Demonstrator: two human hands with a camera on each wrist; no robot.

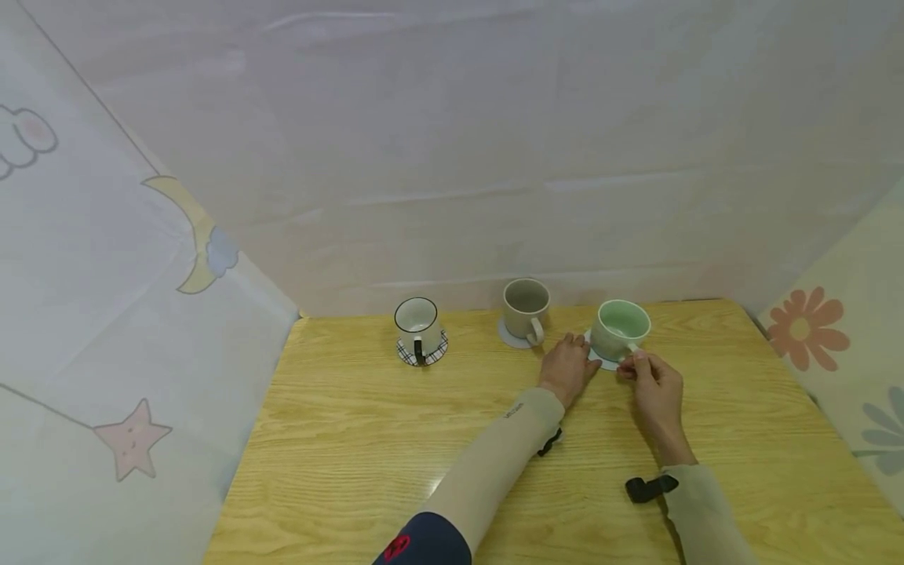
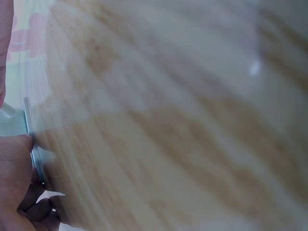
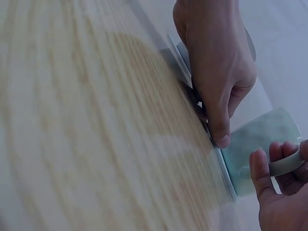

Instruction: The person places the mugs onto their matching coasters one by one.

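A pale green cup (image 1: 613, 339) stands on a light round coaster (image 1: 606, 363) toward the table's right back. My right hand (image 1: 658, 392) pinches the cup's handle (image 3: 285, 165) between thumb and fingers, seen closely in the right wrist view. At the coaster's left side is my left hand (image 1: 567, 370), its thumb and fingers at the rim, holding it by the edge. The left wrist view catches this hand (image 2: 13, 178) only at the border, and most fingertips are hidden there.
A grey-beige mug (image 1: 524, 315) stands on another light coaster (image 1: 510, 337), left of my left hand. Further left, a white black-rimmed mug (image 1: 427, 333) sits on a checked coaster (image 1: 436, 353). A cloth wall (image 1: 452, 196) rises behind the wooden table (image 1: 339, 439).
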